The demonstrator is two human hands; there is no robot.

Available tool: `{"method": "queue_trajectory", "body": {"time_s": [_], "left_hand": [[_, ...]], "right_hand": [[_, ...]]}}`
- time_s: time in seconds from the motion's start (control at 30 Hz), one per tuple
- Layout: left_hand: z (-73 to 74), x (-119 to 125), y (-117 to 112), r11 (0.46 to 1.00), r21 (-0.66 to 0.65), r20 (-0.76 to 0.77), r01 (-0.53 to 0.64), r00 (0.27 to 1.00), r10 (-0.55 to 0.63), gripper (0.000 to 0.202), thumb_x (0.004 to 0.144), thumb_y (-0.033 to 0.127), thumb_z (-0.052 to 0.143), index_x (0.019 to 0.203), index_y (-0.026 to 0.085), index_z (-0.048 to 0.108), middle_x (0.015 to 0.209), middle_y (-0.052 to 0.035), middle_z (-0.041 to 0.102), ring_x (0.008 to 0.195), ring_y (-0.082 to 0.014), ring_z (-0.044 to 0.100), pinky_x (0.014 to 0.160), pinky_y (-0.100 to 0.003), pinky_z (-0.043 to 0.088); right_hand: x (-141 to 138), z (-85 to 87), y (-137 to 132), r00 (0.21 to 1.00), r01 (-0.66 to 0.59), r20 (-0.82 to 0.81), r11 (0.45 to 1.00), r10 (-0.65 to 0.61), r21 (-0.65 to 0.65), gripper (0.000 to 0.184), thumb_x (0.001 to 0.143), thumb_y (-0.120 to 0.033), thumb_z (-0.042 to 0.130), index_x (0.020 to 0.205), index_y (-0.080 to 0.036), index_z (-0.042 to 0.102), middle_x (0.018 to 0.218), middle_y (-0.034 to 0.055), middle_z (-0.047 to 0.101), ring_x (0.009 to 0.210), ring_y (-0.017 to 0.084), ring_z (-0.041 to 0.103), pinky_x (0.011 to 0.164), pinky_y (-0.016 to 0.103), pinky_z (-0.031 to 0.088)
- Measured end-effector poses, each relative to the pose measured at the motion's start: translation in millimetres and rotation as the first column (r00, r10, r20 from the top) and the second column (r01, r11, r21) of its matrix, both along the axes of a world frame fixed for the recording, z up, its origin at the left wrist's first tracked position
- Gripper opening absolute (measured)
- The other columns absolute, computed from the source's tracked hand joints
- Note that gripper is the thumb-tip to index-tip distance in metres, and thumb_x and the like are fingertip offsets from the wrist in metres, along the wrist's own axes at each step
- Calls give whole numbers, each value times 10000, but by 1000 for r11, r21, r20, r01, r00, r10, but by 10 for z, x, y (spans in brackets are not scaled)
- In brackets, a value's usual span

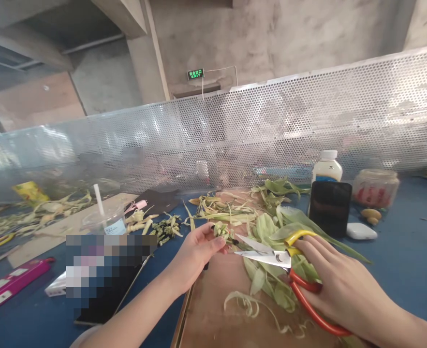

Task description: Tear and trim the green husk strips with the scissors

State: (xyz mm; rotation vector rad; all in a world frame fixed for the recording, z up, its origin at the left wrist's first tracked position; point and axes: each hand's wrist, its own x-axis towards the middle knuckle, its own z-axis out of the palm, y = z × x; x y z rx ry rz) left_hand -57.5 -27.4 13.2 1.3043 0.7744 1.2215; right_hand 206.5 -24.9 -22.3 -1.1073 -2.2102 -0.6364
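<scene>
My left hand (198, 253) pinches a small green plant stem piece (221, 230) over a brown cutting board (213, 309). In my right hand (344, 282) are scissors (271, 253) with red and yellow handles, fingers through the loops. Their blades are parted and point left at the stem piece, almost touching it. Green leaves and husks (271, 222) lie heaped on the board under and behind the scissors.
A perforated metal screen (235, 130) runs along the table's far edge. A black phone (330, 208), a white bottle (327, 166), a jar (375, 187) and a white case (360, 231) stand at right. A plastic cup with straw (104, 217), plant scraps (166, 227) and a pink box (10, 285) lie at left.
</scene>
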Motion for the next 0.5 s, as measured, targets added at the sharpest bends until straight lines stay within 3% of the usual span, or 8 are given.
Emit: {"method": "queue_trajectory", "body": {"time_s": [0.5], "left_hand": [[17, 0, -23, 999, -22, 34, 42, 999, -42, 164, 703, 214, 617, 861, 174, 596, 795, -28, 578, 675, -111, 514, 733, -295, 396]], "right_hand": [[15, -32, -24, 998, 25, 51, 1000, -25, 0, 295, 699, -354, 480, 936, -179, 470, 936, 99, 574, 717, 205, 578, 472, 272, 443]]}}
